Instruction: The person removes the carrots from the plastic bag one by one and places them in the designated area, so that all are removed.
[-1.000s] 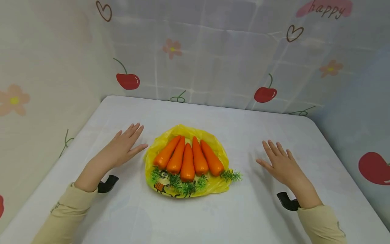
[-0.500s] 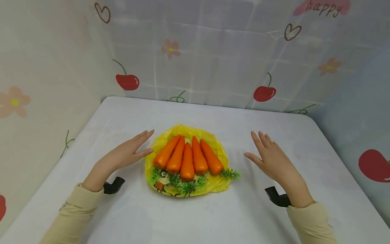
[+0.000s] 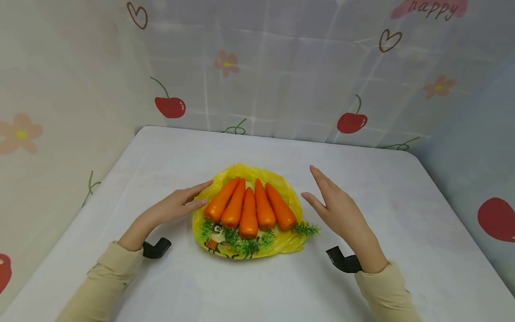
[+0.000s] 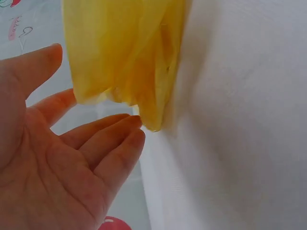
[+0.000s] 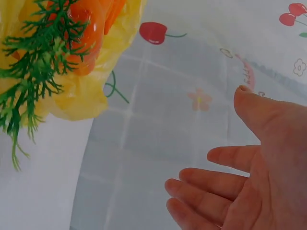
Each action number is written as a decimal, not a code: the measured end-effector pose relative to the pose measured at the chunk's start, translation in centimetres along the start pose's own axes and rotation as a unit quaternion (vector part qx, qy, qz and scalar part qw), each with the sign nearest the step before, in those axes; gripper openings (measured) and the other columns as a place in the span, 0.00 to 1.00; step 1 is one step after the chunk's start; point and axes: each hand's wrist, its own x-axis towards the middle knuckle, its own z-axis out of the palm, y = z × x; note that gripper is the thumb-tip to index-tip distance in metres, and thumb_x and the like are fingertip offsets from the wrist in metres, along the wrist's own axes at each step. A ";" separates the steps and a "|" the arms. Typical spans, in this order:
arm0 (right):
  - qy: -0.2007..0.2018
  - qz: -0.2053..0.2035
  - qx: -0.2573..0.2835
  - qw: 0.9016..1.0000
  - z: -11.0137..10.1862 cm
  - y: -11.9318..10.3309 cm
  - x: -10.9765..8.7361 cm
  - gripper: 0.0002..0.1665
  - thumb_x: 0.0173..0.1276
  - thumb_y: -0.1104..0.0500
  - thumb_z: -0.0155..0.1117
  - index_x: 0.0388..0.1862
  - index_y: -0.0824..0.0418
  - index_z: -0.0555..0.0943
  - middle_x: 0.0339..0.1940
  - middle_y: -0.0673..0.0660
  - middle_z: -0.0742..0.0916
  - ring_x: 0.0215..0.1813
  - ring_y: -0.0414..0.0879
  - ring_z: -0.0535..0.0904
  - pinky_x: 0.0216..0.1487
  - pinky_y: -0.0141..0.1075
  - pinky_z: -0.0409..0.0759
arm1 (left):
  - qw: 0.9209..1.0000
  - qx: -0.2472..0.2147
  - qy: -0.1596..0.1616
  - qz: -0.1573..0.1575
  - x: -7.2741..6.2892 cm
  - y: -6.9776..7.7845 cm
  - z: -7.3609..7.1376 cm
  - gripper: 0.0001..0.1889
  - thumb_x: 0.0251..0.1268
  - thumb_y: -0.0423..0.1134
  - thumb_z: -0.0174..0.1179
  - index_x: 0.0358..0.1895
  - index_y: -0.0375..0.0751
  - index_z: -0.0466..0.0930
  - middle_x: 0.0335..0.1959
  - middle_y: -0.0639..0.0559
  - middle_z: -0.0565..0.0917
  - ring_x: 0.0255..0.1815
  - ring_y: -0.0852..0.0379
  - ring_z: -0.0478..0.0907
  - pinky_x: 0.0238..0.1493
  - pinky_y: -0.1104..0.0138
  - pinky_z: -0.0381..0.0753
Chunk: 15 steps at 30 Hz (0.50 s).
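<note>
Several orange toy carrots [image 3: 248, 214] with green leafy tops [image 3: 246, 246] lie side by side on a yellow plastic bag [image 3: 235, 171] in the middle of the white table. At the bag's left edge is my left hand [image 3: 173, 206], its fingers extended and holding nothing. In the left wrist view its fingertips are close to the hanging bag [image 4: 110, 52]; whether they touch it I cannot tell. My right hand [image 3: 342, 212] hovers to the right of the bag, fingers stretched out and palm turned inward. The right wrist view shows a gap between that hand [image 5: 254, 177] and the bag [image 5: 81, 103].
The white table [image 3: 193, 295] reaches a patterned cloth backdrop [image 3: 281, 80] at the back and both sides. Black curved pieces [image 3: 157, 248] show beneath both wrists. A cartoon figure is printed on the bag's front part.
Both hands have come inward toward the bag, the left moving right and the right moving left. The carrots and the bag lie where they were.
</note>
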 end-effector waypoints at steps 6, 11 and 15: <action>0.010 -0.016 0.005 1.000 1.0 -0.6 0.1 0.41 0.70 0.46 0.56 0.75 0.59 0.53 0.70 0.60 0.65 0.67 0.57 0.64 0.60 0.53 0.66 | 1.000 -0.013 -0.011 0.007 0.0 -0.7 0.3 0.30 0.72 0.48 0.50 0.73 0.46 0.56 0.69 0.40 0.60 0.66 0.41 0.59 0.62 0.46 0.59; 0.001 -0.024 0.008 1.000 1.5 -1.0 0.0 0.40 0.70 0.49 0.57 0.75 0.59 0.54 0.70 0.60 0.65 0.66 0.56 0.64 0.59 0.52 0.67 | 1.000 -0.018 -0.013 0.007 0.1 -1.0 0.3 0.29 0.71 0.48 0.51 0.72 0.45 0.57 0.69 0.39 0.60 0.67 0.40 0.57 0.63 0.46 0.58; -0.010 -0.029 0.012 0.999 2.1 -1.3 0.1 0.39 0.69 0.51 0.59 0.74 0.59 0.55 0.70 0.61 0.66 0.65 0.57 0.66 0.58 0.52 0.69 | 1.000 -0.015 -0.013 0.011 0.1 -1.0 0.3 0.29 0.71 0.48 0.51 0.72 0.43 0.58 0.68 0.36 0.61 0.67 0.37 0.57 0.62 0.44 0.58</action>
